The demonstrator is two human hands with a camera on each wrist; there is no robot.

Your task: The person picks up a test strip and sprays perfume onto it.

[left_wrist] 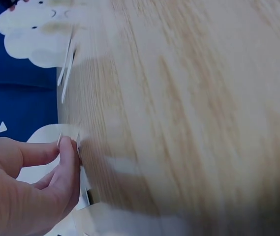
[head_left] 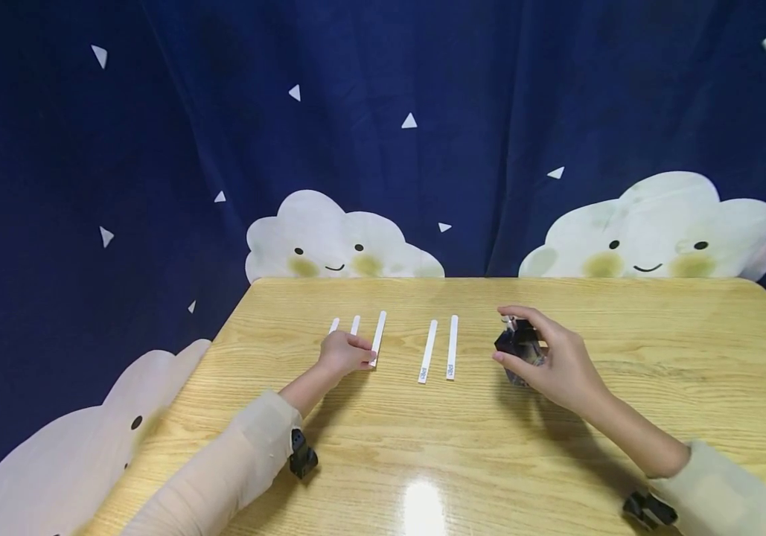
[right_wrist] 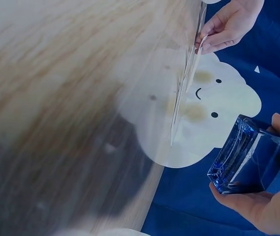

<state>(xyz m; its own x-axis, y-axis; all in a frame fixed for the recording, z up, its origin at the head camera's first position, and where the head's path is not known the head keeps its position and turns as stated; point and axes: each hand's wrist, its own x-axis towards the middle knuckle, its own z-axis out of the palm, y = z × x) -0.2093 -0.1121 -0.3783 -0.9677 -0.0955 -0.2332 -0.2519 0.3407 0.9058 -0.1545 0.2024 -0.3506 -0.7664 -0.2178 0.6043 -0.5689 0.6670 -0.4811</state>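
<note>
The wooden table (head_left: 490, 454) bears two white strips (head_left: 452, 348) at its far middle and two more strips (head_left: 355, 324), partly hidden, farther left.

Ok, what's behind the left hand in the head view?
Beyond the left hand, the upper ends of two white strips show on the wooden table. The hand covers their lower parts, so any print there cannot be seen.

Two leftmost white strips (head_left: 355, 324): lower ends hidden behind left hand (head_left: 345, 352). Two rightmost white strips (head_left: 452, 346): markings too small to read. Blue glass bottle (head_left: 519, 345): partly covered by right hand (head_left: 562, 365), itself cut by the right wrist view's edge. Table (head_left: 416, 439): near side cut off, head view; surface blurred, right wrist view.
</note>
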